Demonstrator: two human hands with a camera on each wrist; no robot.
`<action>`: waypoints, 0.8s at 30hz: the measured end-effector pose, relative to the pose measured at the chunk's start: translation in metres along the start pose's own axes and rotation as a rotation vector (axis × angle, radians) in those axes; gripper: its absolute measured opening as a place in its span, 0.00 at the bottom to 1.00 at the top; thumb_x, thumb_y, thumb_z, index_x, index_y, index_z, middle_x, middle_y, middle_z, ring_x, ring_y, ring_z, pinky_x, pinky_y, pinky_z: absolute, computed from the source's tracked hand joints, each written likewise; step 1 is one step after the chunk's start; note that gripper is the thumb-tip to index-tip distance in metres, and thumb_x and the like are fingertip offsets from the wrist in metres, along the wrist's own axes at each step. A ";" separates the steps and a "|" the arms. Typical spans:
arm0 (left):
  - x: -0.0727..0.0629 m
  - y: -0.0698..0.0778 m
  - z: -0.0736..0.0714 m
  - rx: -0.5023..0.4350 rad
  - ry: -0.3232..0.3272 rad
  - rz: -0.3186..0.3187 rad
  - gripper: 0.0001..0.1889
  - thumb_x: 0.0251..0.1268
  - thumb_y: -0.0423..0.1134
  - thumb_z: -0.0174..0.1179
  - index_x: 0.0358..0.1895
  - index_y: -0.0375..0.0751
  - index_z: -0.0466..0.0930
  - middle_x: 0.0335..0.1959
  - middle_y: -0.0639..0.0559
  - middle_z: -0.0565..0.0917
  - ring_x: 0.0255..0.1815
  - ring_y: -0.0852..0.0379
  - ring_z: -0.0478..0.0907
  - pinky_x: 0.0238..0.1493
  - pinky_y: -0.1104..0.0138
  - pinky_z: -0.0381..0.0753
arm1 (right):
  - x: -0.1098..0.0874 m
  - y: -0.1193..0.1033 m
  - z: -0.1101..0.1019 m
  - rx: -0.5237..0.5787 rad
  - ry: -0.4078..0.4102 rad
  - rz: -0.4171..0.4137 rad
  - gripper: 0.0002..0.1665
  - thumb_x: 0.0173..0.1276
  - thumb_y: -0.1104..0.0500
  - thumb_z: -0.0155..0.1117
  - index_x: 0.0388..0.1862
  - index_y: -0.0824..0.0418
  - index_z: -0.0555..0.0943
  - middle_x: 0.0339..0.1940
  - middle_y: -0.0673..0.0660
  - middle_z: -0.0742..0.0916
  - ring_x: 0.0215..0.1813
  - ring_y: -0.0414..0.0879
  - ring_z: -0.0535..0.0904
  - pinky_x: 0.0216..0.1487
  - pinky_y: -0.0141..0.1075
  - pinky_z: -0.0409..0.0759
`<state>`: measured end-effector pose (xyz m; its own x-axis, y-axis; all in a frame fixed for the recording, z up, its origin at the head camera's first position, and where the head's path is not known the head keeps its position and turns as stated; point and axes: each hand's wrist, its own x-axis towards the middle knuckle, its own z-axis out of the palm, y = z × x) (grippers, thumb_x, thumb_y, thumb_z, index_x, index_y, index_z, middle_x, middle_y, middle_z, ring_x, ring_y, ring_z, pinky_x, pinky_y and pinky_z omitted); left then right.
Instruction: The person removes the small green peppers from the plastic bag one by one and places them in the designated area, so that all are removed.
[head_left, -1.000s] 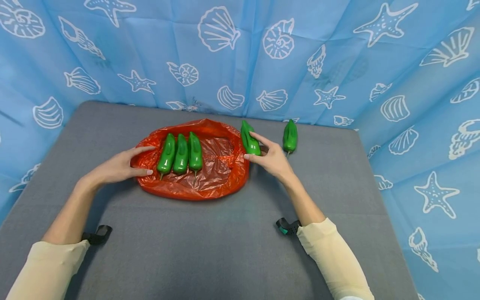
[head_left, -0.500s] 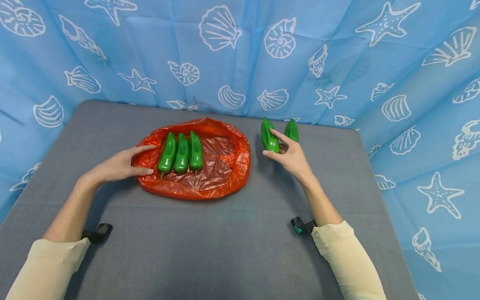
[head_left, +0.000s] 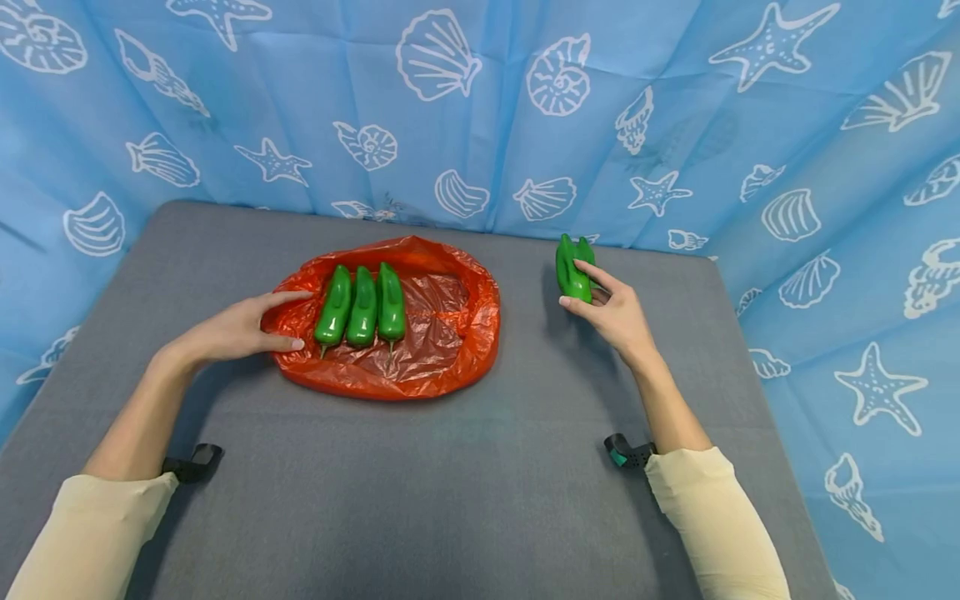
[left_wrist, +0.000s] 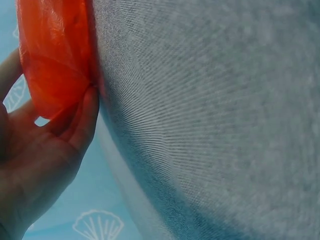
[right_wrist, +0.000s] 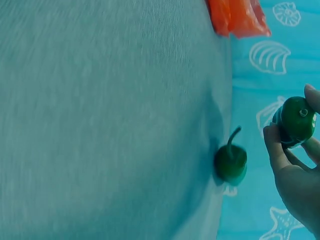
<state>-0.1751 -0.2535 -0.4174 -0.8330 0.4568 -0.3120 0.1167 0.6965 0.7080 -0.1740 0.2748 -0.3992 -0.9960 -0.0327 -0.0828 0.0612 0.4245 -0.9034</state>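
In the head view a red plastic bag [head_left: 450, 375] lies spread with its rim rolled down, and three green peppers [head_left: 363, 308] lie side by side in its left part. The left hand [head_left: 225, 333] holds the bag's left end between thumb and fingers. The right hand [head_left: 618, 312] pinches another green pepper [right_wrist: 297, 120] between thumb and fingers, raised off the table at the right. Beside and partly behind it, one more green pepper [right_wrist: 231, 164] rests on the table with its stem showing in the right wrist view.
A grey cloth-covered table [head_left: 420, 500] spreads beneath both hands. Blue curtain [head_left: 480, 108] printed with white shells and starfish hangs along its back and sides. A black strap mount [head_left: 193, 463] sits at the left wrist, another mount [head_left: 628, 452] at the right.
The right hand has carried its pepper rightward, from the bag's right rim to beside the pepper on the table, which is now mostly covered. The left hand and bag have stayed in place.
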 end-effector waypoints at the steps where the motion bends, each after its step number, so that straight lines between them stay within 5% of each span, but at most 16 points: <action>1: 0.000 0.000 0.000 0.003 0.003 0.002 0.43 0.65 0.47 0.67 0.78 0.41 0.55 0.75 0.25 0.53 0.74 0.25 0.49 0.68 0.32 0.52 | 0.000 0.001 -0.002 0.001 0.011 0.007 0.42 0.64 0.52 0.74 0.75 0.47 0.68 0.70 0.63 0.73 0.66 0.53 0.76 0.49 0.29 0.79; 24: -0.003 0.004 0.000 0.011 0.011 -0.007 0.42 0.66 0.48 0.66 0.78 0.42 0.55 0.75 0.26 0.54 0.74 0.26 0.50 0.69 0.33 0.53 | 0.014 0.031 -0.032 -0.232 0.122 -0.017 0.41 0.66 0.44 0.70 0.75 0.51 0.68 0.74 0.63 0.70 0.66 0.58 0.75 0.48 0.33 0.77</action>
<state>-0.1723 -0.2515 -0.4135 -0.8397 0.4462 -0.3096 0.1172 0.7056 0.6989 -0.1880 0.3169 -0.4148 -0.9981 0.0617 -0.0044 0.0418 0.6217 -0.7822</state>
